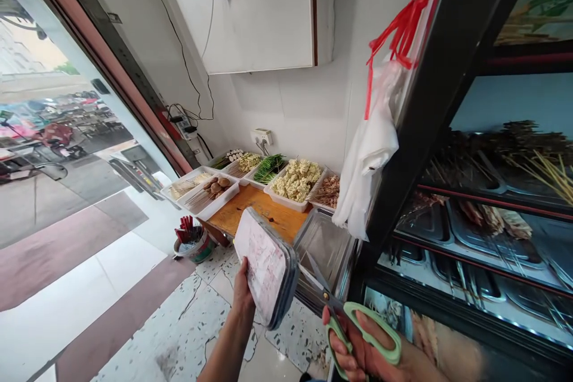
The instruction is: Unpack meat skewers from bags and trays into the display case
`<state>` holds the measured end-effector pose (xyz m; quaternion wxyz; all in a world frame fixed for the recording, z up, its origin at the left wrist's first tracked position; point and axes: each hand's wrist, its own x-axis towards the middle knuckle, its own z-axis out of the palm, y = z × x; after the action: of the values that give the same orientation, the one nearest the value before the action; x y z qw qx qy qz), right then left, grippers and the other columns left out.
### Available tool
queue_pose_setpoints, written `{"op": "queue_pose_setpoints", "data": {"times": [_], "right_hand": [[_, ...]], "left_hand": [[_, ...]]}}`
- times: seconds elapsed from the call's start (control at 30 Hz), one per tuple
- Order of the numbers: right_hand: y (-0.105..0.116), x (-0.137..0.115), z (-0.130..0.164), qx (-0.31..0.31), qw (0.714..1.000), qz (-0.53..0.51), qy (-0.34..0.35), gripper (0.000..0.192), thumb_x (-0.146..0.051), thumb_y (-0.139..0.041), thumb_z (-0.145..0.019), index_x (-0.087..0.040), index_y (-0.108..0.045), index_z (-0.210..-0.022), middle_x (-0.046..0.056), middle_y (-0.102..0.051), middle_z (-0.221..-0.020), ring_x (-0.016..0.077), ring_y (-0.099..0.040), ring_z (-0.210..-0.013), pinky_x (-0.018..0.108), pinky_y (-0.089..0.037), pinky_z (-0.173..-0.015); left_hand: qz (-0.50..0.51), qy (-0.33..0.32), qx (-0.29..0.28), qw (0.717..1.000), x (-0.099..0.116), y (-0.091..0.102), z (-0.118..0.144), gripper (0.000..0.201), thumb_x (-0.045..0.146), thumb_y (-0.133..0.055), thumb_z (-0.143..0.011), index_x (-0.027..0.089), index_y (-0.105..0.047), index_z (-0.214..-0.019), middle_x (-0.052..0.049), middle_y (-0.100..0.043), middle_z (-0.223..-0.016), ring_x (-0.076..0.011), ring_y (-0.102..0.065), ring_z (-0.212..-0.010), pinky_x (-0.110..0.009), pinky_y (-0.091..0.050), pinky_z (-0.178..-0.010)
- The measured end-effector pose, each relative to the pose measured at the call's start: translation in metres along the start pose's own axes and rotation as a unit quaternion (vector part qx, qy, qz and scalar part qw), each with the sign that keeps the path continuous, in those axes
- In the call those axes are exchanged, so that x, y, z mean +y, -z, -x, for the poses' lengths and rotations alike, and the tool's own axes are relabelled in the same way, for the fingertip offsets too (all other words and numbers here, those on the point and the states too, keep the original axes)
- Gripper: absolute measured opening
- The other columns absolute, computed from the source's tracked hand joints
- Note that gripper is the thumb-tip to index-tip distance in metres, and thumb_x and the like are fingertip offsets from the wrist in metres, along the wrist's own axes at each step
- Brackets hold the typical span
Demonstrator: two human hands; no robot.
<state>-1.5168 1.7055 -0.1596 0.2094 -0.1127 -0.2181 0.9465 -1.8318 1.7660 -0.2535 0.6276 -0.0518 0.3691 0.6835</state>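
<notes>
Near bottom edge, hands grip tray (267, 265) and scissors (353, 325), right wrist cropped.

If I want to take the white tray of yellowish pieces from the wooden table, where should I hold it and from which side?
Grip the tray of yellowish pieces by its white rim at the near edge, probably with both hands, coming from the bare part of the wooden table. Other trays press against its left, right and far sides, so only the near edge is free.
</notes>
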Motion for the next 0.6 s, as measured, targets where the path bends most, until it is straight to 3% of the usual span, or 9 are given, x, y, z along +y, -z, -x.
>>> {"op": "queue_pose_setpoints", "data": {"times": [0.13,0.33,0.6], "right_hand": [[0.003,0.004,-0.003,-0.016,1.000,-0.008,0.013,0.053,-0.060,-0.059,-0.073,-0.021,-0.055,-0.108,-0.001,-0.045,-0.075,0.0067,-0.041,-0.058,0.020,-0.027,-0.050],[-0.002,0.002,0.008,-0.051,0.998,-0.017,-0.040,0.058,-0.064,-0.055,-0.073,-0.018,-0.054,-0.107,-0.001,-0.046,-0.072,0.0065,-0.042,-0.056,0.019,-0.024,-0.046],[-0.016,0.026,-0.002,-0.005,0.998,0.005,0.063,0.050,-0.059,-0.058,-0.075,-0.019,-0.053,-0.105,-0.001,-0.048,-0.074,0.0055,-0.044,-0.056,0.018,-0.030,-0.048]], "left_hand": [[-0.035,-0.003,0.005,0.999,-0.005,-0.008,0.012,0.062,0.035,-0.050,-0.087,0.011,-0.030,-0.141,-0.014,-0.069,-0.094,-0.0295,-0.060,-0.101,-0.045,-0.039,-0.102],[-0.106,-0.064,0.035,0.992,0.001,-0.026,0.028,0.052,0.034,-0.052,-0.086,0.007,-0.047,-0.130,-0.017,-0.067,-0.101,-0.0300,-0.059,-0.103,-0.044,-0.044,-0.099],[-0.110,-0.062,0.012,0.992,-0.010,-0.055,0.032,0.045,0.030,-0.053,-0.086,0.011,-0.051,-0.126,-0.012,-0.069,-0.099,-0.0247,-0.065,-0.092,-0.036,-0.052,-0.089]]}}
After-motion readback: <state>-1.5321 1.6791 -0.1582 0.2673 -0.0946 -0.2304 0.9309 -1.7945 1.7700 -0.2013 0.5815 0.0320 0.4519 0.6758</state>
